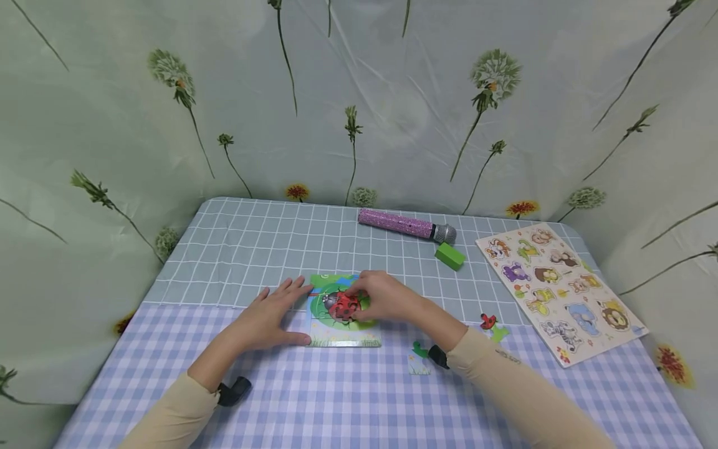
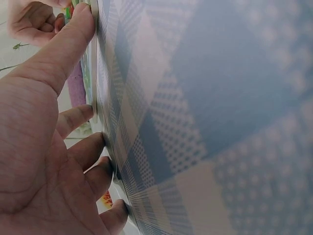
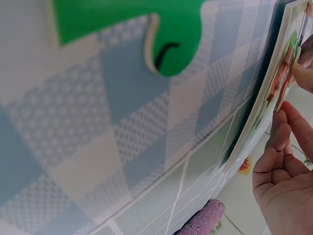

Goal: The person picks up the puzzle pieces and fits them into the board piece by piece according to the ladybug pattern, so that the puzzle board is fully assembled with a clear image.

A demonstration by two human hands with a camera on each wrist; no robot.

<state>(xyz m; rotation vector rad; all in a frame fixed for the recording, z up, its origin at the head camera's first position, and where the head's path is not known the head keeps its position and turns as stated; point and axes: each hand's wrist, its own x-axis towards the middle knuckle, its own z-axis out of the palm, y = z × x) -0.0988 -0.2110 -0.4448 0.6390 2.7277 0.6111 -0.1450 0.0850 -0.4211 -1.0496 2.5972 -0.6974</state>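
Observation:
A ladybug jigsaw puzzle lies in its square tray in the middle of the table. My left hand rests at its left side with fingers spread. The left thumb touches the near part of the tray's edge, and a fingertip meets the far part. My right hand is over the puzzle's right half, thumb and fingers pinching a thin red puzzle piece. That piece stands tilted at the ladybug picture, its face partly hidden by the fingers.
Loose puzzle pieces lie to the right: a red-and-green one and a pale one with grass near the right wrist. Farther back are a pink glittery microphone and a green block. An animal puzzle board lies at far right.

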